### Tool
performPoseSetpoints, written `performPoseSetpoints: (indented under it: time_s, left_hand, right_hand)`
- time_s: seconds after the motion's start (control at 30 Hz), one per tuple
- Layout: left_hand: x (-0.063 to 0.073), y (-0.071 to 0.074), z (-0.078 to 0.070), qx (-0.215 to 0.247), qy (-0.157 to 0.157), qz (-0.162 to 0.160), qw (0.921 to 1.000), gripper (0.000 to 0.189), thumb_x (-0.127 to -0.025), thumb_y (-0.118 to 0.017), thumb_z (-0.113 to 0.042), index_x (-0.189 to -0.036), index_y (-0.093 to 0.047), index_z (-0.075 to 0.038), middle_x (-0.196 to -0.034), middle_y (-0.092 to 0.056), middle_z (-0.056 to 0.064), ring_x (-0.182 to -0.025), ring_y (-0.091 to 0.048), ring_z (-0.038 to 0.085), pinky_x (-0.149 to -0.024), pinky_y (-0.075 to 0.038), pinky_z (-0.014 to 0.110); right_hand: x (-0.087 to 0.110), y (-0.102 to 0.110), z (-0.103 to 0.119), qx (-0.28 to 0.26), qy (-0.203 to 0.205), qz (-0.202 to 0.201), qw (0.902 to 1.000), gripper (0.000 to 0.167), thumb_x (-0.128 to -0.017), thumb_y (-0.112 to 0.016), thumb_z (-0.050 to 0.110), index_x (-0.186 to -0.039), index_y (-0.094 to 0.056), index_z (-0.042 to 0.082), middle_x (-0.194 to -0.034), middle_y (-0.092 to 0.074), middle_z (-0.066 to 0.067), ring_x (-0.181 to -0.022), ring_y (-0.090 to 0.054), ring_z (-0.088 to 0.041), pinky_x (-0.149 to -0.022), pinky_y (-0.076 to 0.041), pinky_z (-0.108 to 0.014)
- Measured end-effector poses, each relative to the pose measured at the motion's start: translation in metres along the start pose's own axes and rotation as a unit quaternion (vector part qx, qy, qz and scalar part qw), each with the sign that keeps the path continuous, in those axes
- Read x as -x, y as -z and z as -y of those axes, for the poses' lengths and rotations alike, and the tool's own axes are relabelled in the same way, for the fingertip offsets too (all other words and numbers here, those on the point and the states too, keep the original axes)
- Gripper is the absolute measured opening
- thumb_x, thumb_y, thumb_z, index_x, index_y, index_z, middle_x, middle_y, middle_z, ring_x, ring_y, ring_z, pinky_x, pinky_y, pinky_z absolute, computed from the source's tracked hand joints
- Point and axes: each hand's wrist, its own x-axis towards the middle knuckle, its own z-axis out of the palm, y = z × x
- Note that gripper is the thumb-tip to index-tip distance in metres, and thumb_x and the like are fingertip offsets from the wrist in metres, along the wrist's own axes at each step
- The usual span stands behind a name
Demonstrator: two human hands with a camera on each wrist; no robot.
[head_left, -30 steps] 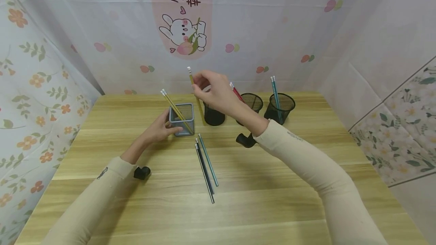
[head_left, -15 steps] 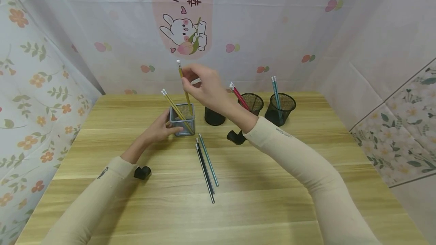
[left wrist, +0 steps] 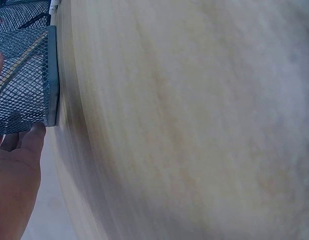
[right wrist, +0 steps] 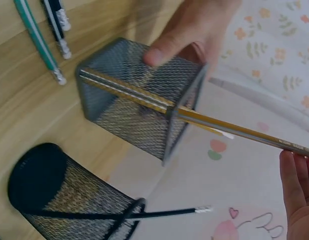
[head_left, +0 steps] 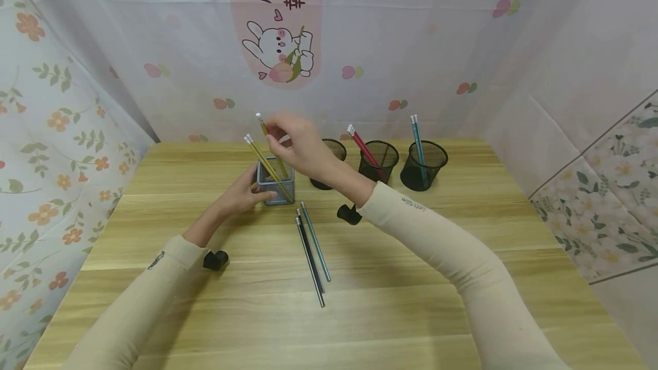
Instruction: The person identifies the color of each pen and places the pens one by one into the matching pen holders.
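My left hand [head_left: 239,194] grips the grey square mesh pencil holder [right wrist: 129,135] from its left side, thumb on the front wall and fingers behind. The left wrist view shows fingertips of that hand against the holder's base edge [left wrist: 53,80]. My right hand [head_left: 303,144] pinches a yellow pencil [right wrist: 234,129] near its white eraser end. That pencil slants down through the holder's opening, its lower part inside the mesh. Other yellow pencils [head_left: 257,150] lean to the left within the same holder.
Three round black mesh cups stand along the back: one [head_left: 335,147] partly behind my right arm, one with red pencils [head_left: 366,147], one with teal pencils [head_left: 418,140]. Loose black pencils [head_left: 310,258] and a teal pencil [head_left: 316,241] lie on the wooden table [head_left: 390,301] in front.
My right hand has carried the yellow pencil left from beside the holder, over it, and lowered it into the opening. The left hand has stayed on the holder.
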Motion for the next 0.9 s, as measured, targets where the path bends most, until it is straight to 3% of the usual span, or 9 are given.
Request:
performPoseSetpoints:
  time_s: [0.33, 0.6, 0.9]
  left_hand:
    - [0.001, 0.0, -0.001, -0.003, 0.008, -0.002, 1.0, 0.08, -0.096, -0.071, -0.003, -0.159, -0.022, -0.007, -0.154, -0.036, 0.016, -0.147, -0.026, 0.037, -0.114, -0.032, 0.06]
    - [0.001, 0.0, -0.001, 0.004, -0.004, 0.001, 1.0, 0.082, -0.095, -0.071, -0.001, -0.16, -0.02, -0.006, -0.159, -0.03, 0.017, -0.147, -0.025, 0.037, -0.114, -0.031, 0.061]
    - [0.002, 0.0, -0.002, 0.006, -0.006, 0.001, 1.0, 0.081, -0.095, -0.071, 0.0, -0.159, -0.021, -0.006, -0.158, -0.032, 0.017, -0.147, -0.026, 0.039, -0.114, -0.031, 0.061]
  right_hand:
    - [0.016, -0.022, -0.017, 0.011, -0.023, 0.048, 0.9985, 0.011, -0.098, -0.061, 0.0, -0.109, -0.064, -0.001, -0.098, -0.064, -0.007, -0.089, -0.061, -0.015, -0.079, -0.054, -0.019]
    - [0.028, -0.037, -0.024, 0.01, -0.05, 0.088, 0.9948, 0.014, -0.099, -0.062, 0.0, -0.111, -0.065, -0.005, -0.097, -0.066, -0.007, -0.088, -0.062, -0.014, -0.072, -0.054, -0.018]
    - [0.031, -0.042, -0.023, 0.009, -0.054, 0.083, 0.995, 0.014, -0.098, -0.063, -0.001, -0.111, -0.066, -0.004, -0.099, -0.066, -0.008, -0.087, -0.063, -0.015, -0.073, -0.054, -0.019]
